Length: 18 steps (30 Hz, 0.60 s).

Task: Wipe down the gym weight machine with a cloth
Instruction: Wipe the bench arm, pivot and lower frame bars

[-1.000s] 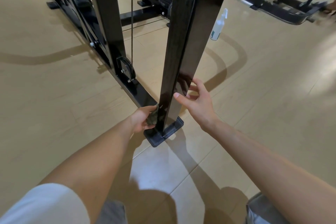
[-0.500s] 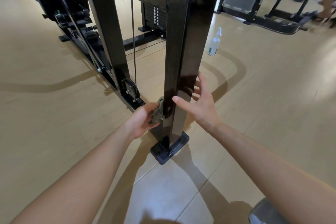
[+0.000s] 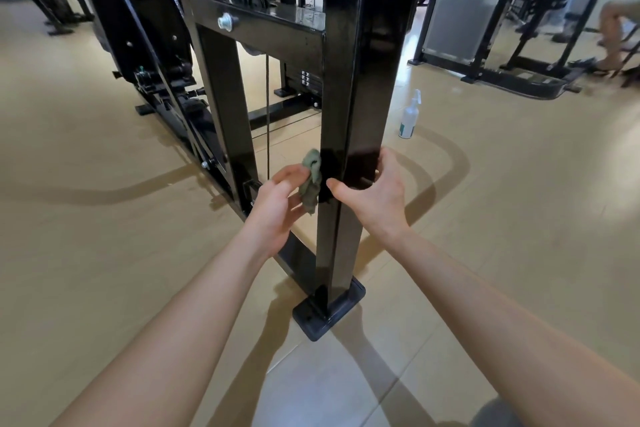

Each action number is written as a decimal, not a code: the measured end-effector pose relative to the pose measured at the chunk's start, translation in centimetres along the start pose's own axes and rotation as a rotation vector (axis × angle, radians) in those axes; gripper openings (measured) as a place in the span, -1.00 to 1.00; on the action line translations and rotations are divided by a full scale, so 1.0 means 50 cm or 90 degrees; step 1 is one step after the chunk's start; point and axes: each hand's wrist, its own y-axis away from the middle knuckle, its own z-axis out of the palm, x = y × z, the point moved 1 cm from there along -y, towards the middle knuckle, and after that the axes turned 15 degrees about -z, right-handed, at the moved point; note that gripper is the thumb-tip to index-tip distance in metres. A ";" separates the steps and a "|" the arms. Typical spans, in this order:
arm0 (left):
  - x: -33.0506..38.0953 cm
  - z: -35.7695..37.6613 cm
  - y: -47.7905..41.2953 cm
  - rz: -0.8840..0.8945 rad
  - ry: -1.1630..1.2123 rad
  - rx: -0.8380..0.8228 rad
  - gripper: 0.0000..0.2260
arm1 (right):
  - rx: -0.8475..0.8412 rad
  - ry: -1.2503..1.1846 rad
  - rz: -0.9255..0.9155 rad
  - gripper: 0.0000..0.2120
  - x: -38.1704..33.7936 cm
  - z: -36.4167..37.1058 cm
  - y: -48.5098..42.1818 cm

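Gripping the upright post (image 3: 341,246), the right hand (image 3: 377,199) faces the left hand (image 3: 277,210) pinching a down-hanging cloth (image 3: 310,180).

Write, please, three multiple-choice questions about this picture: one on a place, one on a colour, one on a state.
1. Where is the bottle?
A. on the floor, right of the post
B. on a shelf
C. in a hand

2. What colour is the cloth?
A. white
B. green
C. red

3. What does the right hand do?
A. hangs free
B. holds the cloth
C. grips the post

Answers:
1 A: the bottle stands upright on the floor beyond the post.
2 B: the wad held by the left hand is dull green.
3 C: the thumb and fingers wrap round the post.
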 end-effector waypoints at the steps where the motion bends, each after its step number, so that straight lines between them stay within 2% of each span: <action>1: 0.012 0.007 0.004 0.010 0.002 0.004 -0.73 | -0.003 0.003 -0.002 -0.38 -0.001 0.000 0.001; 12: 0.124 0.093 0.050 0.124 0.070 -0.047 -0.71 | -0.065 0.009 0.026 -0.34 -0.016 -0.022 -0.015; 18: 0.133 0.096 0.046 0.184 0.008 0.016 -0.73 | -0.108 0.035 0.034 -0.33 -0.032 -0.032 -0.019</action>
